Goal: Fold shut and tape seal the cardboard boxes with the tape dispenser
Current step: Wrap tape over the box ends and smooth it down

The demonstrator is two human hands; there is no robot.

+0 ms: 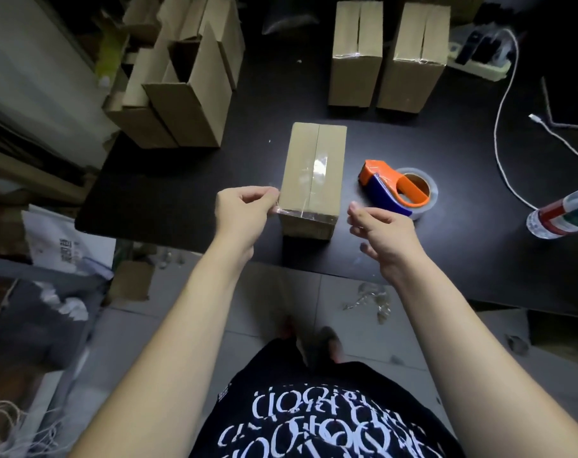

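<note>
A closed cardboard box (310,173) stands near the front edge of the black table (168,193), its top flaps folded shut with clear tape along the centre seam. A strip of clear tape (306,213) runs across the box's near top edge. My left hand (244,206) pinches the left end of that strip at the box's left corner. My right hand (380,229) hovers just right of the box with fingers loosely curled; whether it holds the tape's other end is unclear. The orange and blue tape dispenser (396,190) lies on the table right of the box.
Two taped boxes (355,54) (415,57) stand at the back. Open boxes (182,94) are stacked back left. A white cable (502,127) and a bottle (562,213) lie at the right. Tape scraps (370,300) litter the floor below the table edge.
</note>
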